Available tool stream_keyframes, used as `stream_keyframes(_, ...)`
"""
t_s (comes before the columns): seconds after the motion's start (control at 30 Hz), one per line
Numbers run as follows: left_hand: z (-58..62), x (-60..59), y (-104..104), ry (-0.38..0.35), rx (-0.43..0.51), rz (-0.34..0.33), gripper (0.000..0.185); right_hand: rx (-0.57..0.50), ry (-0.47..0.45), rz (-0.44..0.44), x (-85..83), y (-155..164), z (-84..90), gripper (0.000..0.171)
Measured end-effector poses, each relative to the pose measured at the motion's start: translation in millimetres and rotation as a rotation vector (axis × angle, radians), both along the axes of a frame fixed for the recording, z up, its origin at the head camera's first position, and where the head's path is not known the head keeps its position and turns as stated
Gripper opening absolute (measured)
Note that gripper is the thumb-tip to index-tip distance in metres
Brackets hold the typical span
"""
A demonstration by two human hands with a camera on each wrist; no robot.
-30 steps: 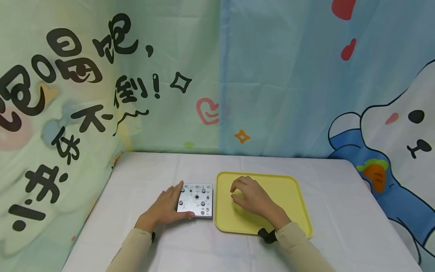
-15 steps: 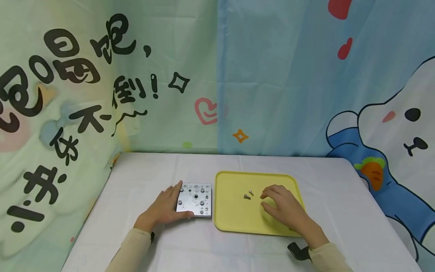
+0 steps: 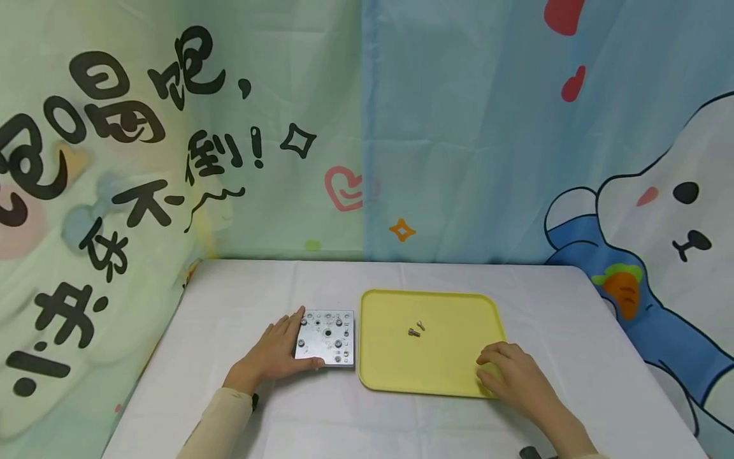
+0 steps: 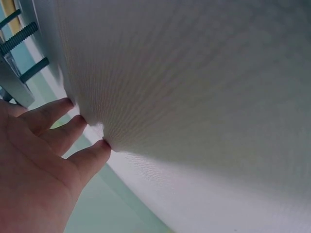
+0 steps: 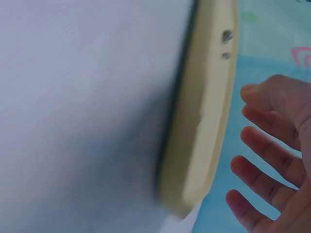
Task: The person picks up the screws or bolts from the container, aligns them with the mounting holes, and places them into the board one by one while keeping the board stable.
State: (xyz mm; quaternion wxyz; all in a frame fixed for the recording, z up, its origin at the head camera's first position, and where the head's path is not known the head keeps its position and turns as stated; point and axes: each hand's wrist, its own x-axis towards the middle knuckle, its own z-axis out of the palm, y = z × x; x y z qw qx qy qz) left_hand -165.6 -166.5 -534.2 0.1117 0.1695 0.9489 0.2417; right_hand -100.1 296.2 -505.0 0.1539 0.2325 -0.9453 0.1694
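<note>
My left hand (image 3: 272, 357) grips a silver metal plate (image 3: 325, 350) at its left side, index finger at the far corner and thumb along the near edge. Small screws and holes dot the plate's top. In the left wrist view, threaded screw ends (image 4: 35, 69) stick out under the plate (image 4: 14, 85), and three fingertips press into the white cloth. My right hand (image 3: 516, 380), fingers loosely bent and holding nothing, is over the near right corner of a yellow tray (image 3: 395, 373). Two small screws lie on the tray, one larger (image 3: 414, 332) and one smaller (image 3: 421, 326).
A white cloth (image 3: 367, 421) covers the table. The tray stands just right of the plate, with a narrow gap between them. Printed curtains (image 3: 453, 127) hang behind the table and along its left side.
My right hand has moved right and nearer to me, from over the tray's middle to its near right corner. The two screws, first hidden, now show. The left hand stays on the plate.
</note>
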Motion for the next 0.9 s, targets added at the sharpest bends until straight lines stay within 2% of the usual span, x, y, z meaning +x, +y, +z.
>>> stream_keyframes(0.17,0.4,0.7,0.1,0.002,-0.004,0.000,0.127,0.068,-0.076,-0.029,7.8,9.6,-5.3,0.020)
stream_keyframes(0.33,1.7,1.8,0.2,-0.002,0.002,-0.001,0.127,0.092,-0.105,-0.033,11.0,12.6,-7.8,0.019)
stream_keyframes(0.9,2.7,1.3,0.9,0.002,0.011,0.009,0.126,0.220,-0.203,-0.091,7.7,6.1,0.6,0.020)
